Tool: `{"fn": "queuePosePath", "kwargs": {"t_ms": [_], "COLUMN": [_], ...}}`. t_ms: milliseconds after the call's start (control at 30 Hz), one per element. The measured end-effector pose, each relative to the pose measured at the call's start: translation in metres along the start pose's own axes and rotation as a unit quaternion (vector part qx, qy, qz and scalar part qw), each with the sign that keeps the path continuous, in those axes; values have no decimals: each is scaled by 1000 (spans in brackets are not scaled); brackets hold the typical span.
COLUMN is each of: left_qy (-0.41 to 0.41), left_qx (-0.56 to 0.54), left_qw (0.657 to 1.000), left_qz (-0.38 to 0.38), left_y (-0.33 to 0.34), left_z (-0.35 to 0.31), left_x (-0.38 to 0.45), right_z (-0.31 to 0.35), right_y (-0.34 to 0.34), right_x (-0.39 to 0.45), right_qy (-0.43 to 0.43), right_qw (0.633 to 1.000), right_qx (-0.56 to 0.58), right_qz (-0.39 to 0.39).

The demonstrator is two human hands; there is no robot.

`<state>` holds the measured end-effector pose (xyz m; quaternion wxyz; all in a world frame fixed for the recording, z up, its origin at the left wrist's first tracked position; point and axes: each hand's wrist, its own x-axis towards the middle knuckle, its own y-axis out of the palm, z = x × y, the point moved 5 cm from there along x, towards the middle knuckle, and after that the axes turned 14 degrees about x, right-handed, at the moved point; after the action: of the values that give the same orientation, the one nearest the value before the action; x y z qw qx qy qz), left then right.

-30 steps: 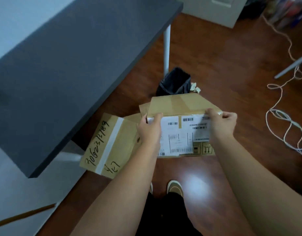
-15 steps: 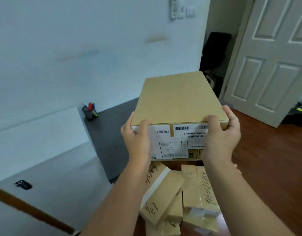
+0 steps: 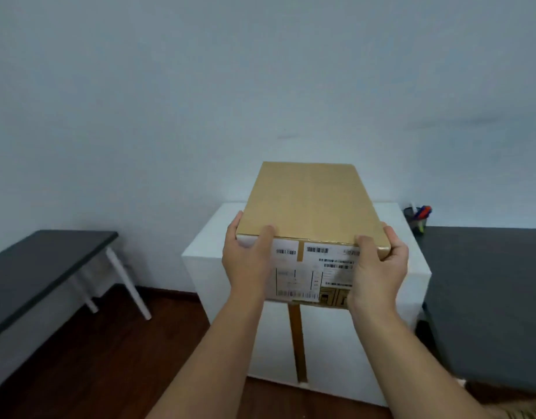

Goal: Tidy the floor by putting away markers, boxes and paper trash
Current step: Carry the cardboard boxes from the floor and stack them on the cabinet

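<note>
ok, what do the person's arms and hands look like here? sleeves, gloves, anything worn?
Both forearms are bare up to the frame's lower edge: no sleeves in view. The left hand and right hand are ungloved, with no watch, ring or wristband visible. No markings or cables on either arm.

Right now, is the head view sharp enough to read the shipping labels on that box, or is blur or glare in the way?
Head view: the white shipping labels on the brown cardboard box are motion-blurred, barcodes visible but text unreadable; no glare, the light is dim and bluish; wide-angle bending shows at the dark tabletops' edges; both hands, left hand and right hand, look fairly sharp.
</note>
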<state>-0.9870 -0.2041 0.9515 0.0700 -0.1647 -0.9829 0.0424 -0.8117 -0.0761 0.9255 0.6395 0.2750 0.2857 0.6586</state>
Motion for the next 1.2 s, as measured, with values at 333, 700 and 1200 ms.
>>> {"fn": "queuePosePath", "kwargs": {"t_ms": [333,700,1200], "left_qy": [-111,-86,-64], "left_qx": [4,134,198], "left_qw": [992,987,965], "left_qz": [-61,31,160], "left_y": [-74,-51,-60], "left_z": [103,170,198], "left_x": [140,316,502], "right_z": [-185,-324,-428], "right_y": [90,161,262], "right_x": [21,107,135], "right_qy": [89,71,-17], "right_qw": [987,912,909], "right_qx": [-102,-320,-334], "right_qz": [90,247,249]}}
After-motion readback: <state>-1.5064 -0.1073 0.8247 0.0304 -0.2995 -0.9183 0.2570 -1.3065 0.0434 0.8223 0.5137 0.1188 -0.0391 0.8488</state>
